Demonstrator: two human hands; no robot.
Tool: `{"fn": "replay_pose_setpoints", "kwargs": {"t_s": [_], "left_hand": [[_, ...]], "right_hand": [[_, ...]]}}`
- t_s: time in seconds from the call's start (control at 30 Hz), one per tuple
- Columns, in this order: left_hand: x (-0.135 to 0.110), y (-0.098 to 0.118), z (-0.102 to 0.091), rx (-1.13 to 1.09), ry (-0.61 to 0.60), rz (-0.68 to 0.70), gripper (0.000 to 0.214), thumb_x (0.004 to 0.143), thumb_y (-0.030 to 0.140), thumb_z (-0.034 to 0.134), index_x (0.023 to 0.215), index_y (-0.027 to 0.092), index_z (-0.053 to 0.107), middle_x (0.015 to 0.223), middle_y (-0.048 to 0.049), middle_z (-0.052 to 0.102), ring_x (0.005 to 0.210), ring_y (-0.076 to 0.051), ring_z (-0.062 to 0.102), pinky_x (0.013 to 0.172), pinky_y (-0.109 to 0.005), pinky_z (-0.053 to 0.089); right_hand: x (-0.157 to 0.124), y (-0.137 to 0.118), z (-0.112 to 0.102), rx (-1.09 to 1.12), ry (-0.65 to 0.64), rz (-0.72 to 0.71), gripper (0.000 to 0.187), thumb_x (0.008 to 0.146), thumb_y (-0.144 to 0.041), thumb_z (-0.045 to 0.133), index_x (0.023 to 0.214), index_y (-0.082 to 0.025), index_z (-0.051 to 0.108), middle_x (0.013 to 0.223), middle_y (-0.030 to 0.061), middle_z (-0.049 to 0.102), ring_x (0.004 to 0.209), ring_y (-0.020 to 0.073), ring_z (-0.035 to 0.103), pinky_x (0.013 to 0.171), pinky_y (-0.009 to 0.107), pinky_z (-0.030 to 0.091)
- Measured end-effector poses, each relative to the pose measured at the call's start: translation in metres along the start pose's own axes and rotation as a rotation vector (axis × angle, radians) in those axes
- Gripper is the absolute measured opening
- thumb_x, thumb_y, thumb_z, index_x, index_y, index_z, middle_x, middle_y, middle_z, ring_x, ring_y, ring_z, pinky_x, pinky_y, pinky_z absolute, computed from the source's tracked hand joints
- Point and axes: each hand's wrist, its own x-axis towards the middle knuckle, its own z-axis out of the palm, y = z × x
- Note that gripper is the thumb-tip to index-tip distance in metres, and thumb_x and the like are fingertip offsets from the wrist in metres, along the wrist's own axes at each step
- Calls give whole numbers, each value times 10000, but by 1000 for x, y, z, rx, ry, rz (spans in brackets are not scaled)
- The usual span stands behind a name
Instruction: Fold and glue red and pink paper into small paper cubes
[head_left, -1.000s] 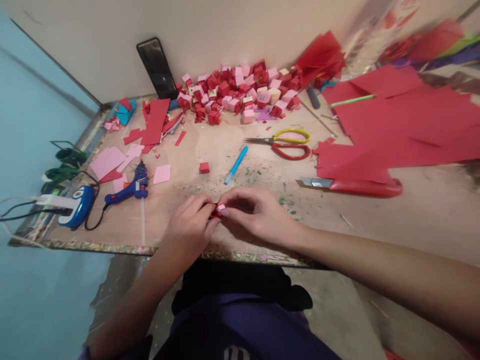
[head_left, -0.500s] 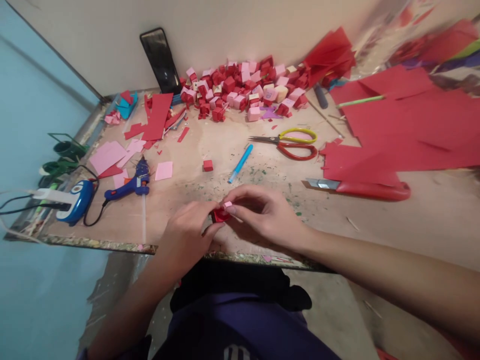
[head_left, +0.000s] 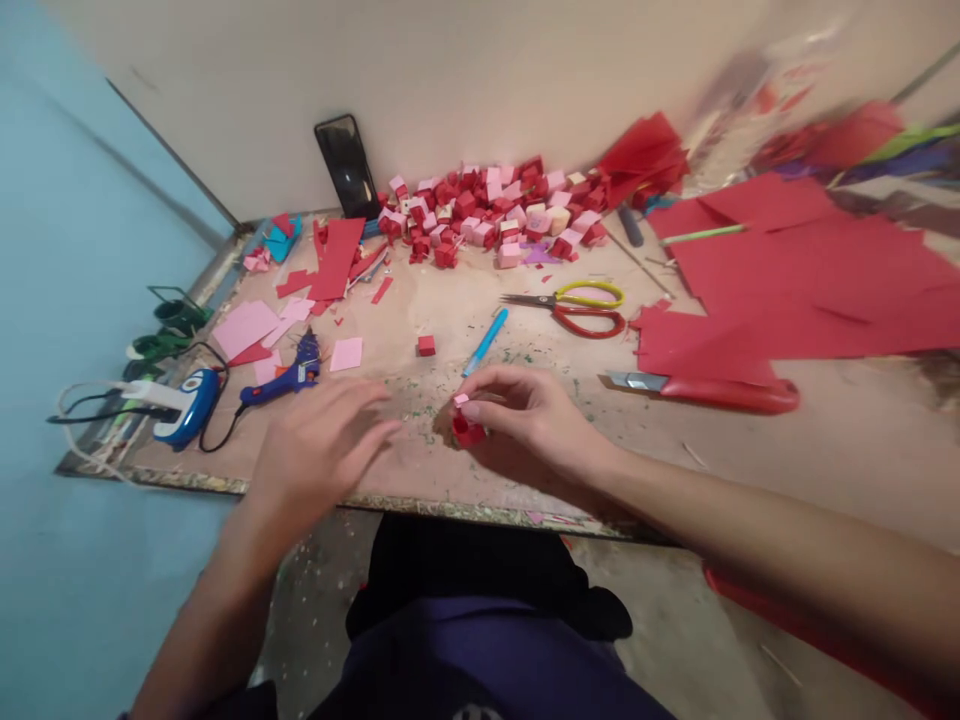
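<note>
Between thumb and fingers, my right hand (head_left: pixel 529 412) pinches a small red paper box (head_left: pixel 468 432) with a pink piece at its top, just above the table near its front edge. My left hand (head_left: pixel 326 440) is apart from it to the left, fingers stretched and slightly blurred, with nothing in them. Beyond the hands lie a small red paper cube (head_left: pixel 426 346) and a blue pen (head_left: pixel 486 342). The blue glue gun (head_left: pixel 289 378) rests just past my left hand, beside a pink paper square (head_left: pixel 346 354).
Scissors (head_left: pixel 574 306) and a red-handled utility knife (head_left: pixel 705 390) lie right of centre. A heap of red and pink paper cubes (head_left: pixel 487 215) sits at the back, next to a leaning phone (head_left: pixel 346 165). Red paper sheets (head_left: pixel 817 270) cover the right side. A corded blue device (head_left: pixel 187 408) stands left.
My left hand has let go of the red paper box and moved left, its fingers opening. My right hand keeps hold of the box. The camera view has shifted slightly.
</note>
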Motion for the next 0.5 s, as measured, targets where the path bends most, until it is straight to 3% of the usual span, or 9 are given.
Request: {"fn": "replay_pose_setpoints", "kwargs": {"t_s": [0.13, 0.27, 0.4, 0.5], "left_hand": [[25, -27, -31, 96, -92, -92, 282, 1019, 426, 618, 1173, 224, 740, 1158, -82, 807, 1045, -294, 754, 905, -406, 567], [16, -70, -50, 168, -146, -309, 327, 962, 331, 541, 1184, 227, 758, 1211, -97, 788, 1133, -333, 724, 989, -445, 553], [-11, -118, -38, 252, -331, -480, 558, 794, 211, 527, 1316, 146, 713, 1330, -166, 714, 1240, -394, 666, 1084, -506, 512], [-19, -134, -20, 174, -381, -503, 619, 774, 217, 560, 1375, 113, 666, 1354, -178, 683, 1262, -365, 647, 1106, -450, 498]], "right_hand": [[7, -9, -3, -142, 109, -63, 144, 780, -323, 870, 849, -212, 810, 843, 35, 770, 762, 174, 677, 747, 338, 530], [12, -19, -5, -250, 124, -95, 170, 774, -350, 844, 880, -218, 831, 906, 59, 796, 829, 205, 692, 797, 365, 539], [19, -24, -3, -264, 106, -137, 207, 755, -353, 859, 906, -226, 798, 889, 53, 786, 821, 206, 697, 796, 367, 544], [31, -23, 0, -283, 94, -181, 178, 763, -345, 853, 849, -227, 752, 857, 45, 767, 797, 192, 691, 788, 354, 544]]}}
